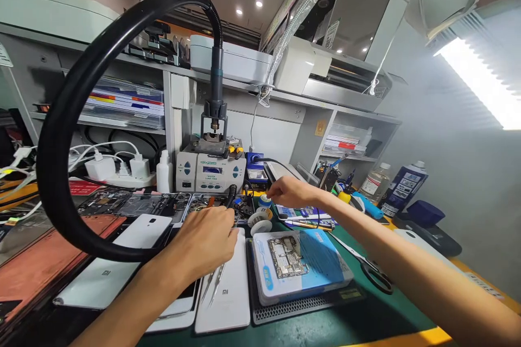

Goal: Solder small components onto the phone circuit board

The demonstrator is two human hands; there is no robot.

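Note:
My left hand (214, 233) is closed, with its fingers curled over the back end of a white phone back (226, 298). What its fingers grip is hidden. Thin metal tweezers (216, 284) show just below it, over the phone. My right hand (291, 192) reaches forward with fingers bent together, just above a small round tub with a blue label (265, 201). Whether it holds anything is too small to make out. A spool of solder wire (260, 221) stands between the hands. Nearby, a phone logic board (288, 256) lies on a blue and white box (323, 260).
A thick black hose (61, 119) loops over the left side to the soldering station (211, 171). Scissors (366, 265) lie right of the box, under my right forearm. Phone parts (138, 203) cover the left. A bottle (374, 181) and a spray can (402, 190) stand right.

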